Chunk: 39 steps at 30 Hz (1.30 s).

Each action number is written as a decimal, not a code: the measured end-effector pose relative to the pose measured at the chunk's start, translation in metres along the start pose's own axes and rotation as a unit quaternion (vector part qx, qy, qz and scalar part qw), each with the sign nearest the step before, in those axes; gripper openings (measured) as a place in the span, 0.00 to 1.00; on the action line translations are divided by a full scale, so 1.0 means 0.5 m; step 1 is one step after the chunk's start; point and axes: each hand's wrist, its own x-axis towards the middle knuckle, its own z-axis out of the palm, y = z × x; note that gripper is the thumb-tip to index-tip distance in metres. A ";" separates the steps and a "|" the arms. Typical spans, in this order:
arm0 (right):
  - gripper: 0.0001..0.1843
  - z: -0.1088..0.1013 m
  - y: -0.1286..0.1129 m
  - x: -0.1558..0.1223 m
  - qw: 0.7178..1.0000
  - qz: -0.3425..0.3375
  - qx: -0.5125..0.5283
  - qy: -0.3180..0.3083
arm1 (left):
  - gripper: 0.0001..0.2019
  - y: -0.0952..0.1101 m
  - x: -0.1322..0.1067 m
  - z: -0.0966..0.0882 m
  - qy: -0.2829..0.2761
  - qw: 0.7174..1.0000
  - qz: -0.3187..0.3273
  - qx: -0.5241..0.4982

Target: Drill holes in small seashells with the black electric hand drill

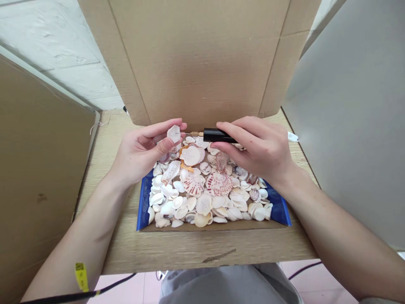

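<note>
Between thumb and fingers, my left hand (139, 150) pinches a small white shell (174, 134) with dark dots on its face. My right hand (257, 143) is wrapped around a black mini hand drill (218, 135) with a brass chuck. Its thin bit points left and meets the shell's right side; whether it has gone in I cannot tell. Below both hands lies a blue-sided tray (280, 207) full of seashells, among them a red-striped scallop shell (219, 184), a dotted white shell (191, 156) and a dotted elongated shell (171, 172).
The tray stands on a light wooden table (202, 249). An upright cardboard panel (196, 59) rises behind it, with further panels at the left (41, 147) and right (351, 118). A black cable (117, 282) with a yellow tag (81, 276) runs by my left forearm.
</note>
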 end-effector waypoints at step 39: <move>0.11 -0.008 0.001 0.011 0.999 0.027 0.031 0.008 | 0.17 0.009 -0.003 -0.013 -0.083 0.995 -0.028 0.045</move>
